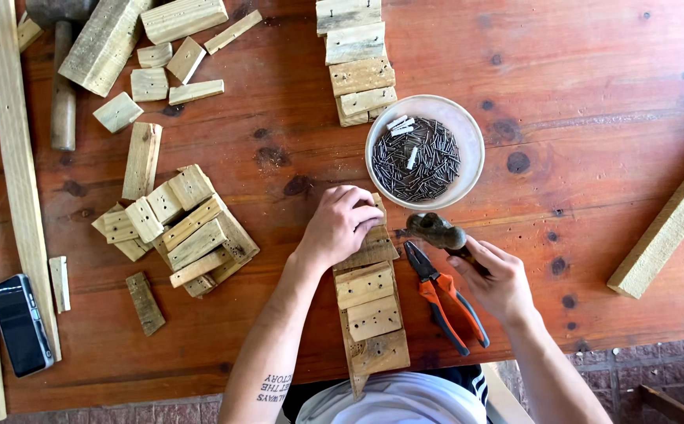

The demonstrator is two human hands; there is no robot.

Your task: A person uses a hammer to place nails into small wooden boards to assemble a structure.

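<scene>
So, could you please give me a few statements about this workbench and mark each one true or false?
1. The left hand presses down on the wooden strip with small blocks. True.
2. The right hand holds a saw. False: it grips a hammer.
3. The white bowl holds nails. True.
4. The orange-handled pliers lie inside the bowl. False: they lie on the table, beside the strip.
5. A dark phone lies near the table's left edge. True.
6. The mallet lies at the lower right. False: it is at the upper left.
</scene>
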